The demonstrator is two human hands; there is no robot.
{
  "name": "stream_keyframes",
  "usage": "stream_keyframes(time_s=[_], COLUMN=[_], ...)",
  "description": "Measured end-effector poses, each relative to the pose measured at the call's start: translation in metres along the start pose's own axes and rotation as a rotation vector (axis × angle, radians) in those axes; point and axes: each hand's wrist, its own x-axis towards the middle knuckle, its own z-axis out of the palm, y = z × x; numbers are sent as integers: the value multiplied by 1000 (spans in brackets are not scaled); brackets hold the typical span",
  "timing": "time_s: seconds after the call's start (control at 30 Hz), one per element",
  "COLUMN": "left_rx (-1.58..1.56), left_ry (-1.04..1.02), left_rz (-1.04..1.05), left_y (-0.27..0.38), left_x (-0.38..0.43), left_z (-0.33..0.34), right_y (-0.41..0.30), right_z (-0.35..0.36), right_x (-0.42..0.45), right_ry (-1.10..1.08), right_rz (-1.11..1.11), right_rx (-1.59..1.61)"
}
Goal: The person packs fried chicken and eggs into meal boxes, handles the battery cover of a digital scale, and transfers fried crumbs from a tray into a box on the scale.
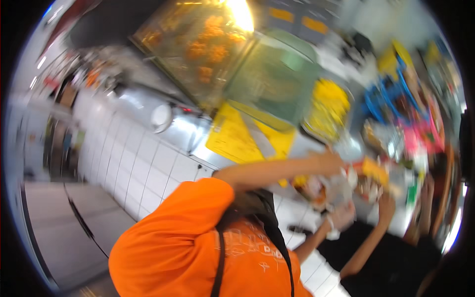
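My left hand (328, 163) reaches across to the right from an orange sleeve and is blurred by motion. Beyond its fingers is a blurred red and yellow item (373, 170); whether they touch, I cannot tell. Below it my right hand (342, 216), with something whitish at the wrist, is next to a translucent plastic bag or wrap (339, 191). The blur hides whether the right fingers grip it. Mixed small items (315, 191) lie between and left of my hands. A yellow cutting board (233, 137) with a knife blade (259, 137) lies on the counter near my left forearm.
A green lidded container (272, 78) stands behind the board, beside a lit glass case (207, 48) of orange food. Yellow food fills a tray (328, 111). Blue baskets (393, 96) and a pink one (419, 137) stand right. A co-worker's hand (386, 206) is close by.
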Motion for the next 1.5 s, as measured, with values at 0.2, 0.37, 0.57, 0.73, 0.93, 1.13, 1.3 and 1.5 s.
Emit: stream_keyframes(time_s=[0.2, 0.37, 0.57, 0.73, 0.93, 1.13, 1.3, 1.5], left_rx=[-63, -468, -413, -281, -500, -801, -644, -623], left_ry=[481, 525, 662, 971, 1138, 1052, 987, 924], left_rz=[53, -275, -823, -1000, -1158, -1303, -1205, -1112], left_y=[26, -10, -34, -39, -67, -121, -168, -225], left_x=[-109, -301, -577, -764, -893, -901, -897, -954], left_z=[-101, -151, -106, -25, 3, -66, -116, -171], right_y=[-80, -209, -289, -360, -471, -532, -565, -643], right_z=[-9, 11, 71, 86, 76, 98, 151, 189], right_x=[4, -81, -256, -386, -446, -488, -548, -599], right_ry=[68, -196, -627, -761, -742, -721, -872, -1375], right_rz=[-173, -160, -26, -47, -690, -871, -935, -1010], right_rx=[372, 608, 955, 893, 711, 550, 503, -53])
